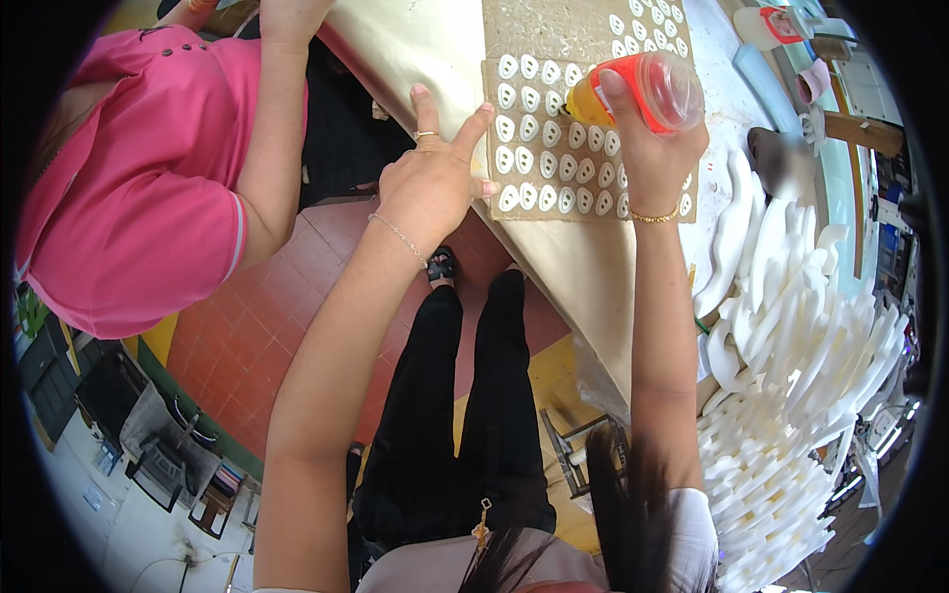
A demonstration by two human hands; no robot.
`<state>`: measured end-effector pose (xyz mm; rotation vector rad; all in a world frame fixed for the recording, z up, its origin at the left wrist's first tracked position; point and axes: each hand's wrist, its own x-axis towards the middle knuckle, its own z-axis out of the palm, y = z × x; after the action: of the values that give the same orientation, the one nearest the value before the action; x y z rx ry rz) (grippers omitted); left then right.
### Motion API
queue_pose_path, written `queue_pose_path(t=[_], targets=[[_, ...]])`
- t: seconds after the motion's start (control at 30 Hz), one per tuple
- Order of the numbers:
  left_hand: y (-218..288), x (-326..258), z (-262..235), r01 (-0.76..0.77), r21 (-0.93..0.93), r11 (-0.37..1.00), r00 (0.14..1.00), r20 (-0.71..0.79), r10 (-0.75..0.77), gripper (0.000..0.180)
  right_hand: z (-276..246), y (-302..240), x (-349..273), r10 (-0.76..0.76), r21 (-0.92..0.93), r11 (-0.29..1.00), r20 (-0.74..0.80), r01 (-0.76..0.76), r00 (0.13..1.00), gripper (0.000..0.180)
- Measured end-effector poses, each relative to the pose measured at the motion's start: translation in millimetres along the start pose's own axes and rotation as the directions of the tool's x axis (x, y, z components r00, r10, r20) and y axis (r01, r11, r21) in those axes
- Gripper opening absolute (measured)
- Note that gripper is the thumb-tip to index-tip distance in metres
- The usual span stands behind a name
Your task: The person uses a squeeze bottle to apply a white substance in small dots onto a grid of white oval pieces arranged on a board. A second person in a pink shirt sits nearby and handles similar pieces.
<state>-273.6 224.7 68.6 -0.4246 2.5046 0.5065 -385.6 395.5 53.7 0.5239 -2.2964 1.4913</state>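
Observation:
A squeeze bottle with a red band, a clear rounded end and a yellow tip end is gripped in my right hand. It is tilted, its dark nozzle pointing left, close above rows of small white oval pieces. Each piece has dark slots or marks in its middle. They lie on a brown cardboard sheet on the table. My left hand has its fingers spread at the sheet's left edge, over the cream table cover, and holds nothing. Whether the nozzle touches a piece, I cannot tell.
A person in a pink shirt is at the left, an arm reaching to the table. Long white curved foam-like pieces are heaped at the right. A red-and-white container stands at the far right. The cream table cover runs along the near edge.

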Motion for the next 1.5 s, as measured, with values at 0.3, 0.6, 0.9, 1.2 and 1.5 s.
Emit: queue_pose_path(t=[0.3,0.6,0.9,1.2,1.5], targets=[[-2,0,1,-0.013,-0.013,1.0,1.0,-0.016,0.013,0.075,2,-3,-9,-0.054,-0.028,0.998,0.018,0.055,0.998,0.042],[-7,-1,3,-0.052,-0.031,0.998,0.998,-0.044,0.05,0.077,10,-14,-11,-0.157,-0.041,0.986,0.052,0.159,0.986,0.039],[-6,1,0,-0.053,-0.02,0.998,0.998,0.02,0.053,0.077,19,-12,4,-0.105,-0.015,0.994,-0.043,0.104,0.994,0.041],[-4,3,-2,-0.044,-0.029,0.999,0.997,0.061,0.046,0.078,19,-10,-2,0.064,0.016,0.998,-0.01,-0.064,0.998,0.042],[-4,1,-5,-0.031,-0.035,0.999,0.997,0.062,0.034,0.078,16,-15,-14,0.066,0.052,0.996,0.011,-0.067,0.998,0.038]])
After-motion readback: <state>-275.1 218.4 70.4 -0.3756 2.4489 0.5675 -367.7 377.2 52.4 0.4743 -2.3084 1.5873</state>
